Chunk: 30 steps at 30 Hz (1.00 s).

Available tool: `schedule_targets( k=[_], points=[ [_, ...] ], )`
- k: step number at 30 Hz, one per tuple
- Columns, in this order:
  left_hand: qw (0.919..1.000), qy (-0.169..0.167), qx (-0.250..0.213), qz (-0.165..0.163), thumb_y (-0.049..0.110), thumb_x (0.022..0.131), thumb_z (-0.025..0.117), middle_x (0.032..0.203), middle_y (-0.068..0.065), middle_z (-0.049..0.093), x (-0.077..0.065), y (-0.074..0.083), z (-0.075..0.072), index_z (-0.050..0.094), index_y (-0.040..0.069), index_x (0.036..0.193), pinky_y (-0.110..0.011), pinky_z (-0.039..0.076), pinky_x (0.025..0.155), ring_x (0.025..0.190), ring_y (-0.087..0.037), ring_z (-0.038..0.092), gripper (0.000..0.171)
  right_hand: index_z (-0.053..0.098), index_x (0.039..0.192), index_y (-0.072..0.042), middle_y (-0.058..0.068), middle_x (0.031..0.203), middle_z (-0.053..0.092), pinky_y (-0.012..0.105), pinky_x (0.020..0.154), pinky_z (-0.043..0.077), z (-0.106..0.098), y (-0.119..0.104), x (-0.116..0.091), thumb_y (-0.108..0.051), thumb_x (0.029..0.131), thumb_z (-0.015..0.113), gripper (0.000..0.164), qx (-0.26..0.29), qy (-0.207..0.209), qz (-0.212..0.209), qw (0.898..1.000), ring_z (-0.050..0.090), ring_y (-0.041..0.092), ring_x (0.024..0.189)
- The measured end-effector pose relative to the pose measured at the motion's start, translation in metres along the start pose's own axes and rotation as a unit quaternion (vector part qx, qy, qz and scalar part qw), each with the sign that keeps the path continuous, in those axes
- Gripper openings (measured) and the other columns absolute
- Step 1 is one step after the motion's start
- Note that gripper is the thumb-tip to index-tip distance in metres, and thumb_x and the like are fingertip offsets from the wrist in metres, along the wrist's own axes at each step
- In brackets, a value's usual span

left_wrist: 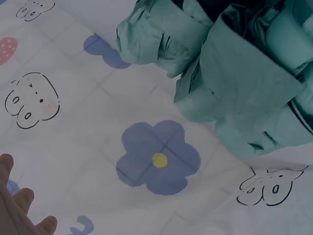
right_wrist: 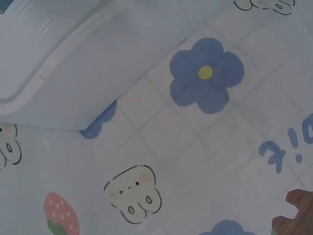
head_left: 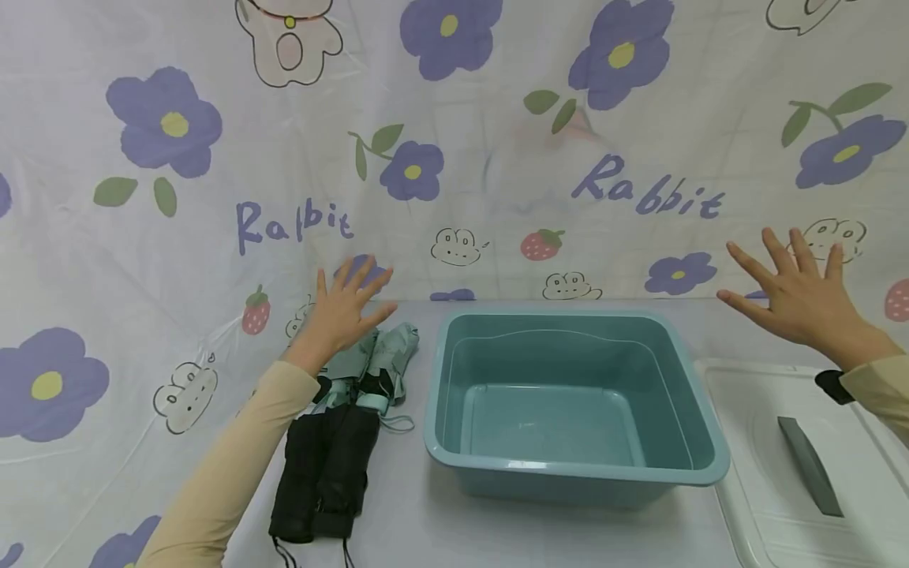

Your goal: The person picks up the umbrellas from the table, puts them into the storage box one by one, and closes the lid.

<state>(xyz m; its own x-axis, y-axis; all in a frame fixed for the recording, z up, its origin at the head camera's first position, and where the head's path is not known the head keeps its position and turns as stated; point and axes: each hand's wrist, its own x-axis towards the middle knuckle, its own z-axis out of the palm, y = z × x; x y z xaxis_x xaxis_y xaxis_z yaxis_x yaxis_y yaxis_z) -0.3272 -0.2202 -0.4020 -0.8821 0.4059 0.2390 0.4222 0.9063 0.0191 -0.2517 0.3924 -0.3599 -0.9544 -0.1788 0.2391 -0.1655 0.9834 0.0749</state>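
My left hand (head_left: 342, 309) is held up with fingers spread above the folded umbrellas, holding nothing. Two black umbrellas (head_left: 327, 473) with cord loops lie side by side on the left. Behind them is loosely folded green umbrella fabric (head_left: 394, 351), partly covered by my left hand and sleeve; its creased green folds (left_wrist: 244, 83) fill the upper right of the left wrist view. My right hand (head_left: 802, 300), also spread and holding nothing, is raised over the far side of a white lid (head_left: 753, 473). Between the hands stands a blue-green plastic bin (head_left: 568, 473) with nothing inside.
The white lid lies flat at the right, with a grey handle (head_left: 809, 465) on it. A patterned curtain (head_left: 497, 158) with flowers and rabbits hangs behind the pale table (head_left: 554, 536) and along its left side.
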Motion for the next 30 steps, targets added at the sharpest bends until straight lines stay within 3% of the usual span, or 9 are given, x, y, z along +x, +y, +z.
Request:
schedule_targets(
  k=[8,15,22,25,28,30],
  points=[
    [1.0,-0.002,-0.009,0.003,0.066,0.089,0.036,0.156,-0.001,0.007,-0.007,0.001,0.007,0.02,0.035,0.148,-0.065,-0.008,0.104,0.143,-0.032,0.002,0.068,0.002,0.15,-0.027,0.027,0.151,0.001,0.07,0.097,-0.013,-0.001,-0.005,0.001,-0.06,0.091,0.037,0.076,0.019,0.005,-0.001,1.0,-0.013,0.047,0.136],
    [0.9995,0.0,-0.023,0.019,0.062,0.09,0.04,0.155,-0.005,0.015,-0.018,0.017,0.003,0.018,0.035,0.148,-0.067,0.004,0.104,0.142,-0.031,0.007,0.067,0.006,0.15,-0.025,0.026,0.151,0.004,0.071,0.097,-0.012,-0.002,-0.011,0.003,-0.051,0.094,0.041,0.071,0.08,0.013,-0.024,0.996,-0.008,0.048,0.137],
    [0.9983,0.012,-0.044,0.036,0.06,0.091,0.04,0.155,-0.003,0.014,-0.025,0.027,0.001,0.014,0.037,0.148,-0.065,0.008,0.106,0.141,-0.032,0.015,0.067,0.008,0.15,-0.023,0.026,0.152,0.006,0.068,0.1,-0.01,0.0,-0.021,0.003,-0.047,0.095,0.042,0.069,0.113,0.01,-0.037,0.993,-0.004,0.047,0.137],
    [0.9976,0.011,-0.058,0.036,0.06,0.092,0.039,0.155,-0.002,0.013,-0.03,0.029,-0.002,0.013,0.036,0.148,-0.062,0.022,0.103,0.138,-0.035,0.023,0.066,0.008,0.15,-0.022,0.026,0.151,0.008,0.068,0.101,-0.009,0.002,-0.024,0.001,-0.045,0.095,0.043,0.069,0.125,0.007,-0.042,0.991,-0.003,0.048,0.137],
    [0.9967,0.007,-0.077,0.027,0.06,0.092,0.038,0.154,-0.004,0.017,-0.037,0.032,-0.002,0.017,0.034,0.148,-0.058,0.038,0.091,0.132,-0.038,0.032,0.065,0.009,0.15,-0.021,0.028,0.15,0.012,0.069,0.101,-0.005,0.004,-0.029,-0.002,-0.043,0.095,0.045,0.069,0.133,0.003,-0.048,0.99,0.001,0.048,0.137],
    [0.9954,0.001,-0.095,0.017,0.059,0.092,0.038,0.154,-0.006,0.019,-0.042,0.032,-0.002,0.018,0.032,0.148,-0.058,0.041,0.088,0.13,-0.039,0.034,0.065,0.01,0.15,-0.02,0.029,0.149,0.015,0.069,0.101,-0.003,0.004,-0.033,-0.005,-0.042,0.095,0.046,0.07,0.139,0.001,-0.052,0.989,0.004,0.049,0.137]
  ],
)
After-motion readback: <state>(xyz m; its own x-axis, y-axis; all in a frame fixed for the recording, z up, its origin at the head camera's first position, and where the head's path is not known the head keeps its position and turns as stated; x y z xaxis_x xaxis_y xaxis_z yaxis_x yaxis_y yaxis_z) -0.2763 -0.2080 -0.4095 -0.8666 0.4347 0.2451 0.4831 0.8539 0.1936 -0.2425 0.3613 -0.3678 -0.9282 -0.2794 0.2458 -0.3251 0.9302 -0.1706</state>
